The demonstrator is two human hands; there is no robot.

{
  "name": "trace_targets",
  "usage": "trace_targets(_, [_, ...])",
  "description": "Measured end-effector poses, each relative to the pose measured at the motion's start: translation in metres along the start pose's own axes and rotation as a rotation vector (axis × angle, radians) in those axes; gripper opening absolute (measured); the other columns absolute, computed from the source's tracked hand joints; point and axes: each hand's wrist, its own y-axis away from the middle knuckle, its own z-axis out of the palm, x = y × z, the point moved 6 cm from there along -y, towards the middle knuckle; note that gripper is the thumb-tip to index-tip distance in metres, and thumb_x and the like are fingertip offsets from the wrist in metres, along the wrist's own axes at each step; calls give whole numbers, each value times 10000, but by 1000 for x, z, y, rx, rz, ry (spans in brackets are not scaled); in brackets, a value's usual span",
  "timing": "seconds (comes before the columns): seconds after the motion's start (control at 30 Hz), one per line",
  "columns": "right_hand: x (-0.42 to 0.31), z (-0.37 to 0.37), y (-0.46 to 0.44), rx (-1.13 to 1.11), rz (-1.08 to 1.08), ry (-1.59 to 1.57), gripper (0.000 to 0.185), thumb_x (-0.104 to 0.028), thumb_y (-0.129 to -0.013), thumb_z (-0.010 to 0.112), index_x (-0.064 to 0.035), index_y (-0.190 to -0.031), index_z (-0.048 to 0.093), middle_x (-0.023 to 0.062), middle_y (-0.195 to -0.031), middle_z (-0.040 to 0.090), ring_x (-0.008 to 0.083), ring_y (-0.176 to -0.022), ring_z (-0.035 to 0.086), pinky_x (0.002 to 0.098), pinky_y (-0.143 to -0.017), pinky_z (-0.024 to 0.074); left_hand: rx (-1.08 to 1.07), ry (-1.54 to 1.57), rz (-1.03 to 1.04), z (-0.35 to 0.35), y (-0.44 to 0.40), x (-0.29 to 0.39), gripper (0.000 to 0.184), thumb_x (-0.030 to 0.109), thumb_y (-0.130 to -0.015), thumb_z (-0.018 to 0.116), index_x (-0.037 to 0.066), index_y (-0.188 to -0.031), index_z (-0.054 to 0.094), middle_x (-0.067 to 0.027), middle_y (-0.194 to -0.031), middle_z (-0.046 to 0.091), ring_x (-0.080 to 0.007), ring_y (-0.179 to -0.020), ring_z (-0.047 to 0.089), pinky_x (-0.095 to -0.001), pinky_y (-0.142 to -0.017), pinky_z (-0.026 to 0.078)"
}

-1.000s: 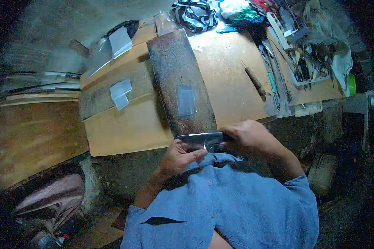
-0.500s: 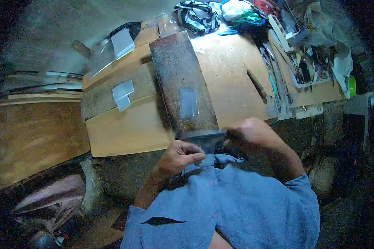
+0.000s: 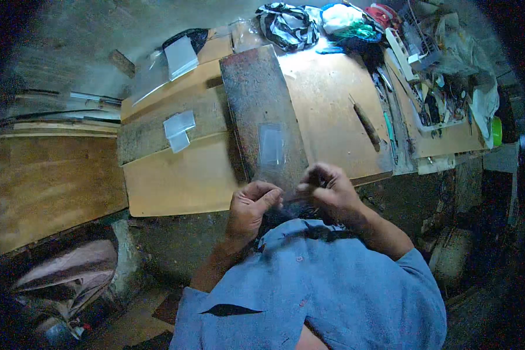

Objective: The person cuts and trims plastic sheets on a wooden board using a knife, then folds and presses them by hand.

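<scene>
My left hand (image 3: 252, 211) is at the near end of a dark worn board (image 3: 254, 84), thumb and fingers pressed together in a pinch. Close by on its right, my right hand (image 3: 331, 191) has curled fingers, their tips slightly smeared by motion. Whatever either hand holds is too small or too hidden to name. Just beyond them, a small stack of clear plastic pieces (image 3: 271, 146) lies flat on the board. More clear plastic pieces (image 3: 179, 130) rest further left on a greyish plank.
An awl-like tool with a thick handle (image 3: 366, 126) lies on the tan board (image 3: 326, 111) to the right. Beyond it are a green stick (image 3: 389, 125) and a white tray of tools (image 3: 443, 119). A striped plastic bag (image 3: 289, 26) and a stack of white sheets (image 3: 181, 57) sit at the back.
The dark strip that spanned the gap between my hands no longer shows there. My right hand has moved left and turned, and my left hand has risen slightly.
</scene>
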Motion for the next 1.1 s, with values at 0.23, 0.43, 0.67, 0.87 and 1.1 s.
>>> trace_targets(0.23, [-2, 8, -3, 60, -38, -48, 179, -8, -760, 666, -1, -919, 584, 33, -816, 628, 112, -775, 596, 253, -738, 483, 87, 368, 26, -1, -1, -10, 66, 77, -849, 622, 12, -861, 627, -78, -767, 650, -147, -689, 616, -262, -665, 503])
trace_targets(0.43, [-11, -5, -3, 228, -5, -146, 170, -24, -776, 667, -9, -925, 587, 27, -806, 620, 91, -721, 569, 240, -674, 469, 79, 252, -52, -12, 5, -34, 73, 66, -837, 627, 3, -874, 620, -104, -800, 657, -172, -713, 629, -282, -697, 515])
trace_targets(0.67, [-11, -6, -3, 79, 63, -38, 212, 22, -781, 624, 3, -985, 570, 41, -826, 620, 92, -740, 582, 225, -655, 465, -100, 206, -59, -10, 9, -21, 91, 80, -861, 609, -3, -888, 632, -58, -768, 648, -114, -749, 603, -243, -722, 479])
trace_targets(0.87, [-8, 3, -8, -51, -13, 72, 276, 18, -797, 597, 7, -1066, 536, 52, -830, 627, 101, -741, 587, 224, -648, 463, -146, 22, -143, -1, 6, -19, 138, 139, -870, 616, 2, -864, 629, -38, -776, 638, -89, -683, 577, -228, -662, 477])
trace_targets(1.1, [-21, -18, 13, 73, -76, 300, 315, -78, -873, 554, -8, -1175, 496, 8, -746, 520, 68, -695, 475, 224, -628, 420, 4, 284, -89, -13, 5, -32, 168, 177, -884, 605, 15, -843, 623, -39, -719, 625, -91, -614, 566, -231, -579, 484])
